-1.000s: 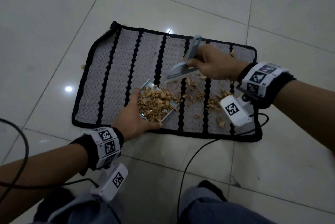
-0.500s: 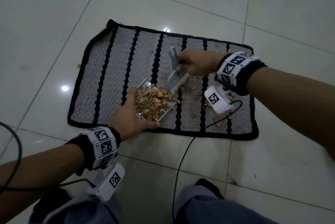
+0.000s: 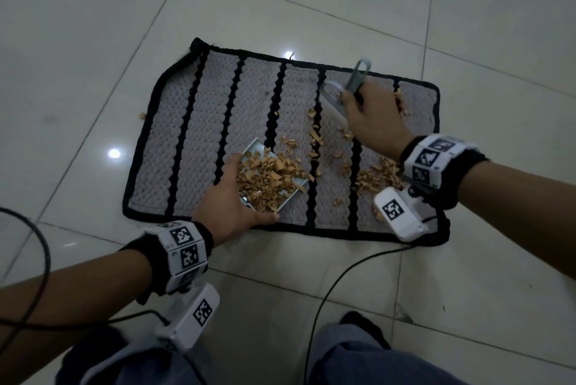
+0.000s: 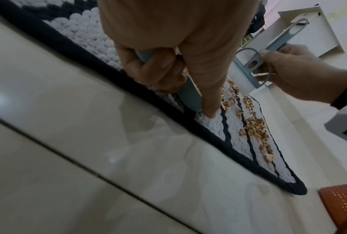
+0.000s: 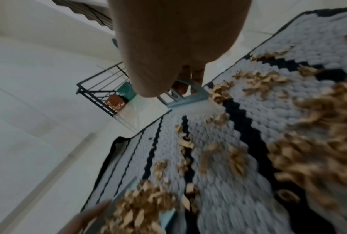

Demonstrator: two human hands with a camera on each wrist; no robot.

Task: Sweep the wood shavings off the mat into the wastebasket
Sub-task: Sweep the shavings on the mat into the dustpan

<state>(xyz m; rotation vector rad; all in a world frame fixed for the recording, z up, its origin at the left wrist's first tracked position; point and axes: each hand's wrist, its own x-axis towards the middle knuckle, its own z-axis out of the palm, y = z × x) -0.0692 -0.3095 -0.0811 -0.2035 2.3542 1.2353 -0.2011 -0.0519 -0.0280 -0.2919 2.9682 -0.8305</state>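
Black wristbands (image 3: 442, 163) with white coded tags, white camera boxes (image 3: 397, 213) — black cables (image 3: 327, 291) trailing.

bare mat (image 3: 190, 147) stripes left of dustpan (image 3: 258, 147), shavings (image 3: 378, 172) littering the right

Glossy pale floor tiles (image 3: 280, 4) with dark grout lines reflected ceiling lights. A black metal rack (image 5: 100, 93) and a white cabinet (image 4: 308, 31) stood further off.

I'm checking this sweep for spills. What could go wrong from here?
The dustpan in the left hand is heaped with wood shavings; tipping it may spill them back onto the mat. The brush in the right hand may flick loose shavings onto the tiled floor.
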